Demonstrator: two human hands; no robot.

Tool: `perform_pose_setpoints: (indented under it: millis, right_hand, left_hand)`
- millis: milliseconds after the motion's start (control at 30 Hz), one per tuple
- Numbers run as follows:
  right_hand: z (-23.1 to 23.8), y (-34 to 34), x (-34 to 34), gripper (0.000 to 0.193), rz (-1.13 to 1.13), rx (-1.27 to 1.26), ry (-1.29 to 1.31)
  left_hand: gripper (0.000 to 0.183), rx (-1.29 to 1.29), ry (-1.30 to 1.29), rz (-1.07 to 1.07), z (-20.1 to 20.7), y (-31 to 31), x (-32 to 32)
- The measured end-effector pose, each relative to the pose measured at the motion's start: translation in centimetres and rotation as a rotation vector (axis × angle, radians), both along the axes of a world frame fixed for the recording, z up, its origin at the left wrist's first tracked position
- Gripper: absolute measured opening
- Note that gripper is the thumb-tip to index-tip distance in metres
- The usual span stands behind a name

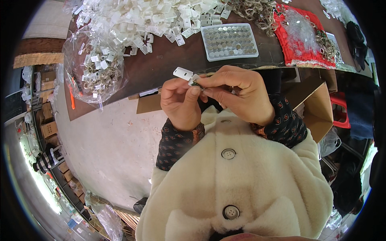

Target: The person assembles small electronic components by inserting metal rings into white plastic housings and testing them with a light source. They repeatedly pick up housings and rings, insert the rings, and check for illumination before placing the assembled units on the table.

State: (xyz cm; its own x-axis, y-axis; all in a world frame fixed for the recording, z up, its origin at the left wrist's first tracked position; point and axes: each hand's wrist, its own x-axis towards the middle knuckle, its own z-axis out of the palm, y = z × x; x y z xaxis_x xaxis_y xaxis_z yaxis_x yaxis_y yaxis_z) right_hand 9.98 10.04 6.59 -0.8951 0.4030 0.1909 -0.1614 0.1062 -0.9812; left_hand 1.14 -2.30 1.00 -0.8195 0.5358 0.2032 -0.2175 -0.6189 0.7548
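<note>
Both my hands meet above the near edge of the table. My left hand [181,102] pinches a small white plastic casing [183,73], with its flat slotted flap sticking out to the upper left. The thumb and fingers of my right hand [241,90] close on a small dark part at the casing's right end. Fingertips hide most of that part, so its kind does not show. Just beyond my hands stands a white tray [232,58] with rows of round, coin-like silvery pieces.
A heap of white plastic casings [136,20] covers the table's far left. A clear bag [94,72] holds casings and coiled wires. Bundled wires [257,14] and a red cloth [287,48] lie to the right. An orange tool [72,96] rests left; a cardboard box [315,106] stands below right.
</note>
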Motion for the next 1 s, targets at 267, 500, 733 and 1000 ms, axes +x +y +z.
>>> perform_pose_setpoints:
  millis: [267,500,733,1000]
  right_hand:
    - [-0.4,-0.8,-0.4,0.023,-0.13,0.096,0.01]
    - [-0.9,-0.6,-0.5,0.029,-0.041,0.146,0.104]
    - [-0.5,-0.9,-0.6,0.025,-0.16,0.056,-0.012]
    - [0.3,-1.0,-0.4,0.022,-0.162,-0.087,-0.093]
  left_hand:
    - [0.017,-0.039,-0.023,0.052,0.1,0.4,0.1]
    - [0.014,-0.033,0.096,0.117,0.0,0.4,0.2]
    - [0.012,0.039,-0.147,0.032,0.1,0.2,0.6]
    - [0.017,-0.052,0.134,0.224,0.3,1.0,1.1]
